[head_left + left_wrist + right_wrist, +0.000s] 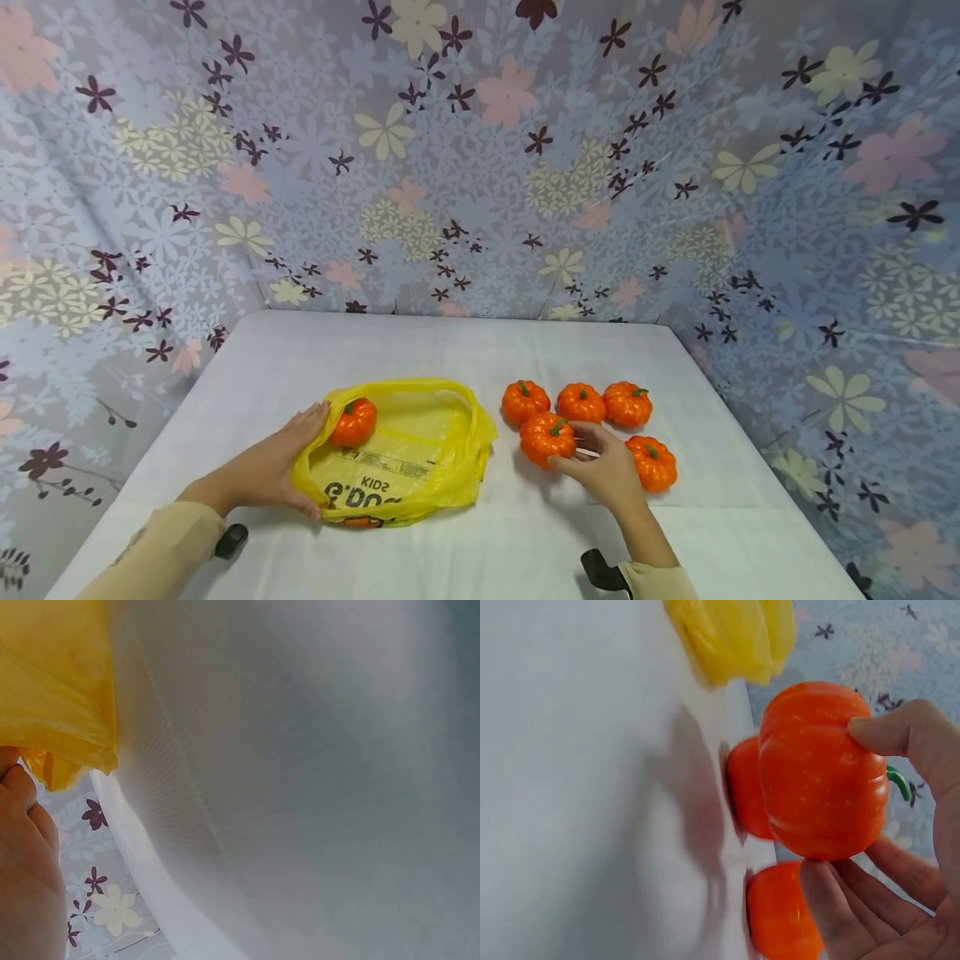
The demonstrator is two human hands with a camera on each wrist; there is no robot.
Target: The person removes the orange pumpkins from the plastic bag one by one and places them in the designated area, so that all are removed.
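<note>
A yellow plastic bag (420, 500) lies on the table with its mouth spread, printed lettering showing inside. One small orange pumpkin (354, 422) is inside it at the left. My left hand (273, 462) holds the bag's left side, fingers at the far part of the rim and thumb at the near part; the left wrist view shows only part of this hand beside the yellow plastic. Between thumb and fingers, my right hand (611, 467) grips another orange pumpkin (821, 772) with a green stem, raised off the table, its shadow below.
Behind the held pumpkin stand three pumpkins in a row: a left one (525, 403), a middle one (581, 404) and a right one (628, 404). Another pumpkin (652, 464) sits right of my right hand. A flowered cloth (480, 167) hangs behind the white table (450, 342).
</note>
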